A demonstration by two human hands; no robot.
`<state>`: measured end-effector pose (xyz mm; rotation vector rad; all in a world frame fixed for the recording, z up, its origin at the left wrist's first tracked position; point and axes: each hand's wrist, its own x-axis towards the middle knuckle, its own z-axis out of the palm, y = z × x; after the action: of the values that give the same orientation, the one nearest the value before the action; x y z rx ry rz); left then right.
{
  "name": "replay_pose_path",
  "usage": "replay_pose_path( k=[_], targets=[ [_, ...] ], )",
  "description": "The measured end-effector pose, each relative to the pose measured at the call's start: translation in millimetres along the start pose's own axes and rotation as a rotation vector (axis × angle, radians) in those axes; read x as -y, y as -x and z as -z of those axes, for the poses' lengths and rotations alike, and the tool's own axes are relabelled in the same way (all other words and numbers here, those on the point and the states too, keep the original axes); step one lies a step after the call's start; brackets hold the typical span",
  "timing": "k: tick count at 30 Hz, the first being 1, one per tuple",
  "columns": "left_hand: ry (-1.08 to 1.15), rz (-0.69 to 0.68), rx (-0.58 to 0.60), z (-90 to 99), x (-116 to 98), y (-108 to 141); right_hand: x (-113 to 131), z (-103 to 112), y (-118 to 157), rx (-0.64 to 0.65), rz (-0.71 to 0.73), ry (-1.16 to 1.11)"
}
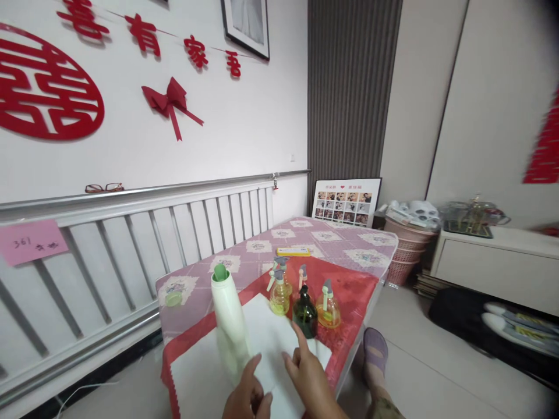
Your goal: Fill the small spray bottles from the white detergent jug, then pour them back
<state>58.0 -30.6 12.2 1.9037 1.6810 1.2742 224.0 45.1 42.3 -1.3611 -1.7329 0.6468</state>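
My left hand (248, 393) is low in the middle, index finger stretched out and the other fingers partly curled, holding nothing. Close to its fingertip stands a tall pale green bottle (227, 317), upright, with a green piece in its mouth. My right hand (309, 375) points up with index finger and thumb apart, nothing between them. Just beyond it are a dark green pump bottle (304, 314) and an amber spray bottle (329, 308). Farther left, a clear spray bottle (279, 295) holds yellow-green liquid; more spray bottles stand behind. White sheets (196, 372) lie beneath my hands.
A red cloth (353, 285) covers part of the table with a purple patterned tablecloth (262, 247). On it lie a yellow-edged box (293, 252) and a green cap (173, 299). A radiator (131, 256) runs along the left; pink baskets (402, 250) stand beyond the right edge.
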Motion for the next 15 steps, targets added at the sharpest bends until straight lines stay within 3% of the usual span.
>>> replay_pose_path(
  k=[2, 7, 11, 15],
  targets=[
    [-0.110, 0.008, 0.072, 7.4, -42.5, -25.8, 14.6, 23.3, -10.9, -0.032, 0.063, 0.208],
    [-0.603, -0.046, -0.070, 29.8, -122.0, -95.0, 62.4, 76.9, -38.7, -0.201, 0.242, 0.643],
    [-0.696, -0.050, -0.188, 45.7, -154.3, -128.4, 88.0, 109.7, -53.1, -0.351, 0.265, 0.761],
    [-0.667, -0.068, -0.195, 61.2, -173.4, -142.0, 107.9, 127.4, -60.8, -0.396, 0.320, 0.756]
  ],
)
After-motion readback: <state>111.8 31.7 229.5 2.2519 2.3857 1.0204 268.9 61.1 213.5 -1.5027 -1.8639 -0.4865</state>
